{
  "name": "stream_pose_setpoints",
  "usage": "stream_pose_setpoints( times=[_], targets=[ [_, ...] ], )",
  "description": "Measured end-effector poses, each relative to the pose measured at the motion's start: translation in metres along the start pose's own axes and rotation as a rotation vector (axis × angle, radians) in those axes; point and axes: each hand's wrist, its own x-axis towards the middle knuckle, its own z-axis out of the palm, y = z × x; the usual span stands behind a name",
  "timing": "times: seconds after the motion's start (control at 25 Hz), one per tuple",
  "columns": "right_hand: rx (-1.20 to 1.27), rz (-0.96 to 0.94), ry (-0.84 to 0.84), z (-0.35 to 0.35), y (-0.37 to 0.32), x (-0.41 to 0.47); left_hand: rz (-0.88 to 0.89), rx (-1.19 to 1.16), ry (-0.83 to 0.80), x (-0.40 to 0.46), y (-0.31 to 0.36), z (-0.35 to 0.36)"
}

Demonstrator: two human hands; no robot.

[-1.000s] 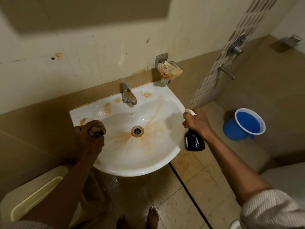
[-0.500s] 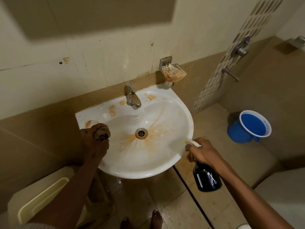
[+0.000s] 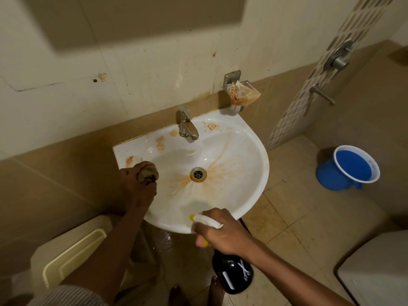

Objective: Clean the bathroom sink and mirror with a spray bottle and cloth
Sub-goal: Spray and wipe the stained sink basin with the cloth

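Observation:
A white wall-mounted sink (image 3: pixel 247 151) has orange-brown stains fanning out from its drain (image 3: pixel 198 174) and blotches beside the metal tap (image 3: pixel 187 127). My left hand (image 3: pixel 138 184) rests on the sink's left rim, closed around a balled-up brownish cloth (image 3: pixel 148 173). My right hand (image 3: pixel 223 231) holds a black spray bottle (image 3: pixel 233 273) by its white-and-yellow trigger head at the sink's front rim, nozzle pointing into the basin. The mirror lies outside the view.
A metal soap dish (image 3: pixel 241 93) with stained wrappers hangs on the wall right of the tap. A blue bucket (image 3: pixel 348 168) stands on the floor at right, below shower fittings (image 3: pixel 337 58). A cream bin (image 3: pixel 72 259) sits lower left. My bare feet (image 3: pixel 196 292) stand on wet tiles.
My right hand has carried the spray bottle from the sink's right side down and around to its front rim. The left hand with the cloth has stayed on the left rim.

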Motion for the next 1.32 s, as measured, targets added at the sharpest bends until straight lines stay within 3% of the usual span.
stream_pose_setpoints(
  times=[0.12,0.32,0.8,1.04,1.32],
  targets=[
    [0.008,-0.009,0.082,0.011,0.0,0.014,0.013,0.021,-0.014,-0.002,-0.003,0.0],
    [-0.021,0.194,0.215,-0.017,0.018,0.026,-0.007,-0.022,-0.035,0.0,-0.01,0.003],
    [0.025,0.24,0.54,-0.095,0.029,0.04,0.02,0.022,-0.112,0.012,-0.029,0.008],
    [0.044,-0.008,0.787,-0.123,0.023,0.054,0.061,0.0,-0.02,0.006,-0.002,0.005],
    [0.165,-0.121,0.595,-0.13,0.01,0.055,0.109,-0.007,0.05,0.043,0.026,0.01]
  ],
)
